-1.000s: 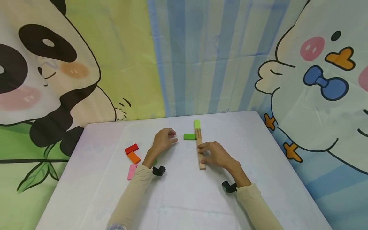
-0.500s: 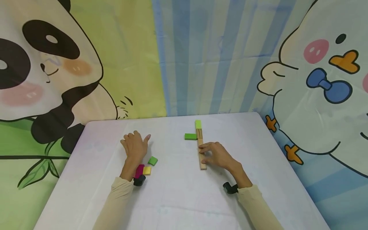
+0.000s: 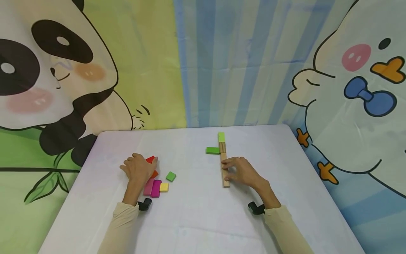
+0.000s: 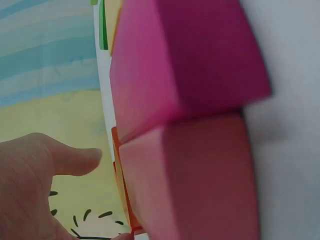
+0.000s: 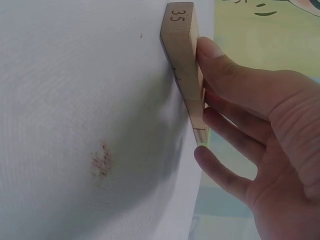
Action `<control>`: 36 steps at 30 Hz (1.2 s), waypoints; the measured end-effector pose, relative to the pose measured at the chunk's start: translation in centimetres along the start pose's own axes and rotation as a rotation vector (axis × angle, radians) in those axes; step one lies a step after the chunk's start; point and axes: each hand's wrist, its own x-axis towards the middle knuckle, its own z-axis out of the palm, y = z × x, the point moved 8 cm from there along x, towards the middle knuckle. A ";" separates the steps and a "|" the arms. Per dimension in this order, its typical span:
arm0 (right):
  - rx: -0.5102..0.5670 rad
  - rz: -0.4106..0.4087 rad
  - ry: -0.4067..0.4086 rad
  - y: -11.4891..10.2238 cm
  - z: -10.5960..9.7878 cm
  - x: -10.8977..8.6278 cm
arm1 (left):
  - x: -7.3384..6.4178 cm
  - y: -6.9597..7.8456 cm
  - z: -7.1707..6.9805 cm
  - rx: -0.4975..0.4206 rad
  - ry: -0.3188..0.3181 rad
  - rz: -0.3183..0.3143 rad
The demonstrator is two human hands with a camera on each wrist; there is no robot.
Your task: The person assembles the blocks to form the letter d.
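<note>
My left hand (image 3: 137, 169) hovers over a red block (image 3: 150, 159) and an orange block (image 3: 154, 174), partly covering both. Its thumb stands out straight in the left wrist view, and I see nothing held. Just below it lie a pink block (image 3: 148, 187) and a magenta block (image 3: 155, 188), side by side. My right hand (image 3: 243, 173) rests its thumb and fingers on a row of plain wooden blocks (image 3: 226, 182). The near end of this row, a wooden block (image 5: 180, 42), is marked 35. A lime block (image 3: 221, 137) tops the row; a green block (image 3: 213, 150) juts from its left side.
A yellow block (image 3: 164, 187) touches the magenta one, and another green block (image 3: 171, 176) lies apart from it. The white table (image 3: 196, 218) ends at the back against a printed cloth (image 3: 215, 70) with cartoon animals.
My left hand has moved from beside the green block at the row leftward to the coloured blocks, and lower onto the red and orange ones. The right hand stays at the wooden row.
</note>
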 end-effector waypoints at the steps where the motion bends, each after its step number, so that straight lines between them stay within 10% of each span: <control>1: 0.003 -0.001 -0.002 0.0 0.0 0.0 | 0.0 0.0 0.1 0.002 -0.003 -0.003; 20: -0.008 0.016 -0.009 0.0 0.2 -0.2 | 0.4 1.2 0.5 -0.164 0.021 0.018; 36: 0.006 -0.014 0.003 0.2 -0.1 -0.1 | 1.4 9.2 2.8 -0.447 -0.243 0.238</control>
